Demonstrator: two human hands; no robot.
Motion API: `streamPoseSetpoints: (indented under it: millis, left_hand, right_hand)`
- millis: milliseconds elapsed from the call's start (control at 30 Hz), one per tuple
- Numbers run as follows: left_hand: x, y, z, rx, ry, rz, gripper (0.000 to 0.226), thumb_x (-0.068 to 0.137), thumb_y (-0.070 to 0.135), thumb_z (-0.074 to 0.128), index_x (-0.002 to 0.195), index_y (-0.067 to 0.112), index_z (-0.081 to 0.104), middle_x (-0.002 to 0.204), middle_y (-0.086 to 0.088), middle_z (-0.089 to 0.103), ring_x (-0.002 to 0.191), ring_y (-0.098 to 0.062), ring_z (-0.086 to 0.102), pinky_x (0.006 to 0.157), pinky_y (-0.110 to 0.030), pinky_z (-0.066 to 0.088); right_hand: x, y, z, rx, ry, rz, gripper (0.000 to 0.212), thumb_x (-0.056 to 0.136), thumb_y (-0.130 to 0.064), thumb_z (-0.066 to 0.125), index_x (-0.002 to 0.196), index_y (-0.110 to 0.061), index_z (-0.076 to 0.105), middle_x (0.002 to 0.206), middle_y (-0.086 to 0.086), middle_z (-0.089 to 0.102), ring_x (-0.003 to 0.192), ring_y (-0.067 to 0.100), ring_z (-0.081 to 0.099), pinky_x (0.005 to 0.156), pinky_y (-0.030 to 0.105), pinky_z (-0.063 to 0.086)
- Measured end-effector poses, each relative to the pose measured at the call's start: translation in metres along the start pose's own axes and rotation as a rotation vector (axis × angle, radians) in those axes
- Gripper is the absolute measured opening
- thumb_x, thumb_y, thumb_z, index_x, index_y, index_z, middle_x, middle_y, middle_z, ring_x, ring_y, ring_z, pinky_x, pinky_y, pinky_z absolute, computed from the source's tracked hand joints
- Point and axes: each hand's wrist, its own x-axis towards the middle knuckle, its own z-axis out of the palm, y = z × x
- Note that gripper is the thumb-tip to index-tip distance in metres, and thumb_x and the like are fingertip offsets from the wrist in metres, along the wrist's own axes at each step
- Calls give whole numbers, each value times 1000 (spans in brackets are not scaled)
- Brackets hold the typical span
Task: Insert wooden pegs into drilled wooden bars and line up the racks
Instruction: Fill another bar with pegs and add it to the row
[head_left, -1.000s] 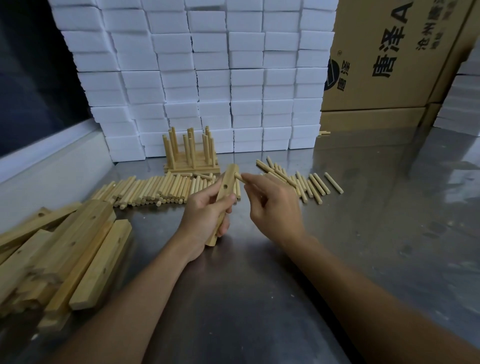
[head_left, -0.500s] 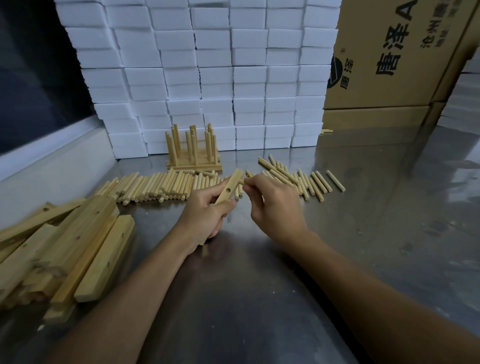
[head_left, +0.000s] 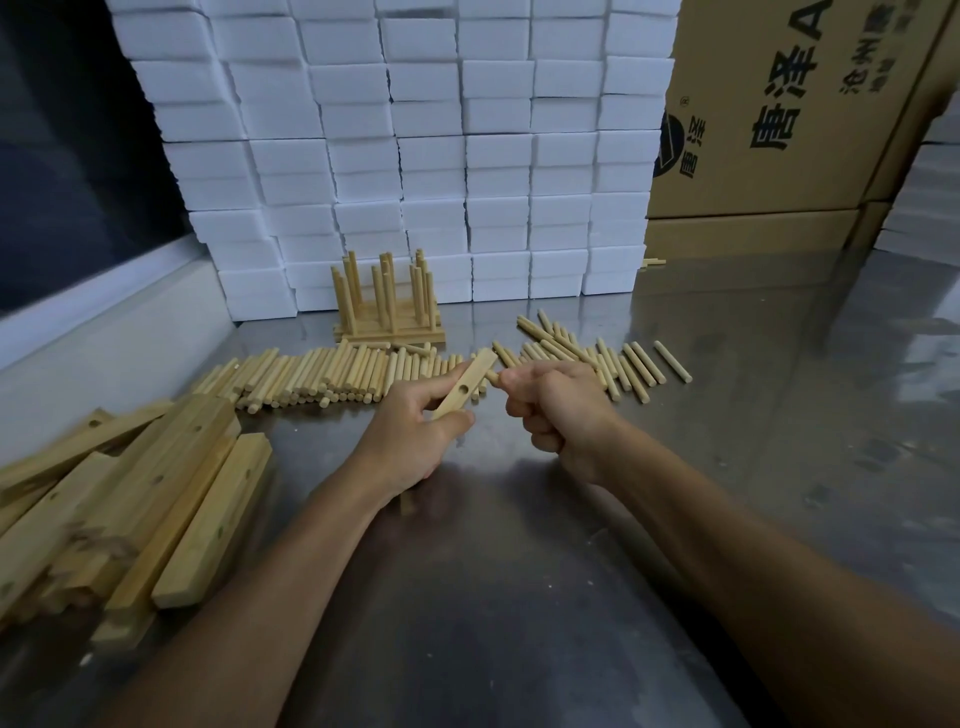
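Head | left hand grips bar | right hand pinches peg

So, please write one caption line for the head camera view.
Left hand holds a drilled wooden bar while right hand brings a peg to it.

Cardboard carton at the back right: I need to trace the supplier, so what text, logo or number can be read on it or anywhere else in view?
"唐泽" in large dark characters, followed by a large "A", on the face of the cardboard carton.
"唐泽" again, small, beside the round dark logo at the carton's left edge.
A smaller line of characters by the large "A": too blurred to read.
White foam blocks, wooden bars and pegs: no text visible.
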Motion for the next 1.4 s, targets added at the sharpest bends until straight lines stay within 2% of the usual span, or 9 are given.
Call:
streamPoseSetpoints:
  millis: [67,100,167,433,600,733,867,1000,1400]
  left_hand:
    - [1,-1,0,30,2,-9,53,93,5,61,138,33,54,108,0,61,64,-21,61,49,-41,41]
    - [2,-2,0,39,-7,-16,54,94,6,61,135,41,53,89,-5,68,53,-28,53,47,-39,40]
    - [4,-5,-2,7,-43,-35,54,96,8,59,124,53,51,54,7,56,38,-14,36,38,-26,34]
    - [7,-5,-5,-168,-31,-171,41,99,10,55,131,36,56,72,-4,53,42,-19,50,39,-28,41]
    - [6,-6,-3,-305,16,-231,18,100,16,55,104,30,65,80,-9,54,45,-20,59,41,-27,49]
    - [8,-6,-3,-385,163,-285,15,101,18,54,98,6,63,79,-10,54,43,-19,58,38,-26,48]
    - [12,2,1,-599,245,-356,17,101,16,53,95,3,61,71,-10,55,38,-16,53,35,-21,42]
    - [13,5,6,-664,253,-395,14,100,17,54,95,6,61,70,-8,55,40,-15,51,34,-22,38]
    - [9,1,1,-789,223,-434,15,101,19,52,99,5,57,72,-9,54,45,-15,51,36,-22,40]
  right_hand:
    - [0,0,1,-6,7,10,19,98,-13,58,95,1,71,57,-2,52,45,8,33,39,21,26]
    - [0,1,3,-42,34,-6,19,98,-14,58,92,-1,71,60,-1,53,45,7,34,40,21,28]
    - [0,2,5,-168,94,-73,18,97,-18,61,85,-8,71,64,1,58,44,5,39,41,21,33]
    - [-3,-5,4,-241,194,-286,23,101,-29,54,90,-17,71,79,0,74,61,11,70,50,21,50]
    - [5,-9,-13,88,347,-43,44,106,-35,32,93,-12,68,74,4,73,59,15,68,53,24,47]
    - [7,7,-22,-224,490,-149,32,101,-21,44,82,-10,68,74,7,71,67,15,62,61,29,49]
    - [7,18,-24,-812,506,-285,11,94,-22,58,98,-19,68,85,-6,67,72,6,58,56,22,42]
    - [10,20,-23,-1124,439,-276,19,92,-31,62,103,-18,71,105,1,66,96,20,59,86,38,51]
    - [15,20,-24,-1235,487,-165,36,88,-56,63,93,-22,73,104,1,60,103,24,57,96,46,47]
